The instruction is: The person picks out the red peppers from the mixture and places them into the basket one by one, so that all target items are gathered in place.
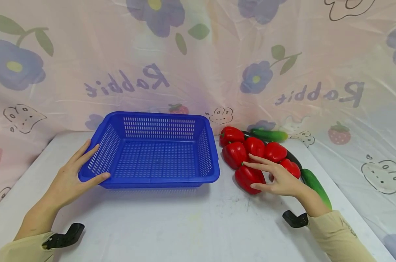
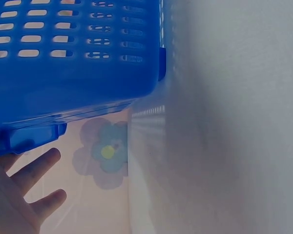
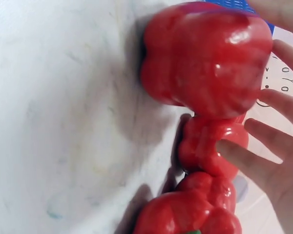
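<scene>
The nearest pepper [image 1: 245, 181], glossy and lobed, is spanned by the right hand [image 1: 281, 178] with fingers spread wide, and the perforated plastic basket [image 1: 152, 179] is touched by the splayed left hand [image 1: 70, 177]. No pepper is yet lifted or basketed; beyond the right fingertips, other red peppers [image 1: 234, 154] are backed by a long, smooth cucumber [image 1: 273, 135].

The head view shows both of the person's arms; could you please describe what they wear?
The left sleeve and right sleeve are pale beige-yellow, the right one bearing a dark mark. A black elbow-shaped piece juts out by the left wrist, a similar black bent piece by the right. The left hand and right hand are ungloved.
</scene>
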### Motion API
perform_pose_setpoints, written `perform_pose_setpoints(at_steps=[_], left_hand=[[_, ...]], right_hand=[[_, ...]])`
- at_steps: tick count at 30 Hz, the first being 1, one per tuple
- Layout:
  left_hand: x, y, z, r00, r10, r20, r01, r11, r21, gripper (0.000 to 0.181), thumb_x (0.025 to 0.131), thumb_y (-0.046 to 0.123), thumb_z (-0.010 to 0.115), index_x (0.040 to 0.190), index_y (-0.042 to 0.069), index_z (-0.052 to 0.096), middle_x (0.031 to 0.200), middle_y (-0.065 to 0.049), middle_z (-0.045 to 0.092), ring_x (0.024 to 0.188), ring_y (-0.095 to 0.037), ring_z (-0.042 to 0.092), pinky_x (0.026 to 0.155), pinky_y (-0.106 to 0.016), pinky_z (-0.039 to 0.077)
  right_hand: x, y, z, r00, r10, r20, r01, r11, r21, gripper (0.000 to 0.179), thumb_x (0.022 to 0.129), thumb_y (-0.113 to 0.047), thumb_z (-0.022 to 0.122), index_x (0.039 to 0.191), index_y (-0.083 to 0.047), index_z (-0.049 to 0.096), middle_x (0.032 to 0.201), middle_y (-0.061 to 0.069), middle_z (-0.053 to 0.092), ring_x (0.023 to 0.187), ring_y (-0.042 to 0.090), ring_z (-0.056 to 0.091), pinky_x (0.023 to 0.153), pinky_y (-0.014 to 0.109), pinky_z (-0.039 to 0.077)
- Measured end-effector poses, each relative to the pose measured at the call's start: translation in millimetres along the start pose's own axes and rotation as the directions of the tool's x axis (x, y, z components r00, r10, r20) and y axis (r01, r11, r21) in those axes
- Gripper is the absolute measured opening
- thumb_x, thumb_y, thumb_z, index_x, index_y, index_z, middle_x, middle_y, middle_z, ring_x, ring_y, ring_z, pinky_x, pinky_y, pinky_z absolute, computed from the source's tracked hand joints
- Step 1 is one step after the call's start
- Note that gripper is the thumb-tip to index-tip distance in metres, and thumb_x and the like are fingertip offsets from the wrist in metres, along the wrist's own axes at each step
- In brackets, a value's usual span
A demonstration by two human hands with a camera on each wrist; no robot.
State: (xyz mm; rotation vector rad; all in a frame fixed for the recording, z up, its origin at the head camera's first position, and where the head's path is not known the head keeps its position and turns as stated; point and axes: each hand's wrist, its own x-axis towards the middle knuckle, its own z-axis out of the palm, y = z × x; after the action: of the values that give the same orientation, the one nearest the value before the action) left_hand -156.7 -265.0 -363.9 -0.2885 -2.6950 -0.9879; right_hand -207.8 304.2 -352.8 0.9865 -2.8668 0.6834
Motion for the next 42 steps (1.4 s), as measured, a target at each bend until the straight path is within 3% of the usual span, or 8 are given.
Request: perform_pose_setpoints(at_steps=[4,12,18,26,33,42], left_hand=[[0.1,-0.4,0.7,1.0,0.002,-0.002,-0.002,1.0,-0.003,0.086,0.083,0.036,0.071,0.153,0.023,0.024,0.163,0.001,0.003,0.144,-0.049,0.007,0.096,-0.082,0.014],[0.4,0.6,0.4,1.0,-0.004,-0.008,0.004,1.0,-0.002,0.085,0.084,0.036,0.071,0.153,0.024,0.024,0.163,0.001,0.004,0.144,-0.049,0.008,0.095,-0.082,0.014],[1.0,0.9,1.1,1.0,-0.001,-0.011,0.001,1.0,-0.001,0.084,0.084,0.036,0.071,0.153,0.023,0.025,0.163,0.0,0.005,0.144,-0.049,0.009,0.096,-0.082,0.015],[0.4,1.0,1.0,1.0,-0.007,-0.004,0.007,1.0,-0.006,0.083,0.085,0.035,0.07,0.153,0.024,0.024,0.163,0.001,0.004,0.143,-0.05,0.007,0.095,-0.083,0.014],[-0.2,0.6,0.7,1.0,-0.004,-0.008,0.004,1.0,-0.004,0.083,0.085,0.034,0.07,0.153,0.02,0.026,0.163,-0.002,0.005,0.144,-0.049,0.008,0.096,-0.082,0.014],[-0.9,0.9,0.6,1.0,0.0,-0.017,0.0,1.0,-0.006,0.082,0.084,0.034,0.071,0.152,0.019,0.028,0.163,-0.003,0.006,0.144,-0.048,0.009,0.099,-0.081,0.014]], right_hand=[[-1.2,2,-3,1.0,-0.013,0.013,0.013,1.0,-0.005,0.066,0.077,-0.029,0.079,0.137,-0.025,0.054,0.149,0.015,0.041,0.128,0.03,0.044,0.065,0.028,0.053],[-3.5,2,-3,0.996,0.016,0.083,-0.02,0.998,0.052,0.078,0.073,-0.03,0.083,0.143,-0.025,0.048,0.153,0.015,0.033,0.131,0.038,0.041,0.076,0.036,0.06],[-4.1,-2,-2,0.995,0.008,0.101,-0.013,0.999,0.047,0.081,0.072,-0.029,0.083,0.144,-0.027,0.045,0.157,0.014,0.025,0.135,0.039,0.037,0.075,0.022,0.057],[-2.2,-8,-2,0.992,0.009,0.128,-0.013,0.999,0.034,0.082,0.072,-0.03,0.083,0.144,-0.027,0.044,0.155,0.015,0.03,0.134,0.039,0.037,0.073,0.021,0.057],[-0.4,-9,1,0.994,0.016,0.106,-0.017,1.0,0.01,0.079,0.072,-0.034,0.083,0.142,-0.026,0.047,0.148,0.012,0.041,0.128,0.035,0.045,0.072,0.019,0.055],[0.4,-12,8,0.999,-0.002,0.034,0.003,0.999,-0.036,0.077,0.071,-0.038,0.084,0.14,-0.029,0.05,0.144,0.008,0.045,0.124,0.029,0.05,0.073,0.021,0.056]])
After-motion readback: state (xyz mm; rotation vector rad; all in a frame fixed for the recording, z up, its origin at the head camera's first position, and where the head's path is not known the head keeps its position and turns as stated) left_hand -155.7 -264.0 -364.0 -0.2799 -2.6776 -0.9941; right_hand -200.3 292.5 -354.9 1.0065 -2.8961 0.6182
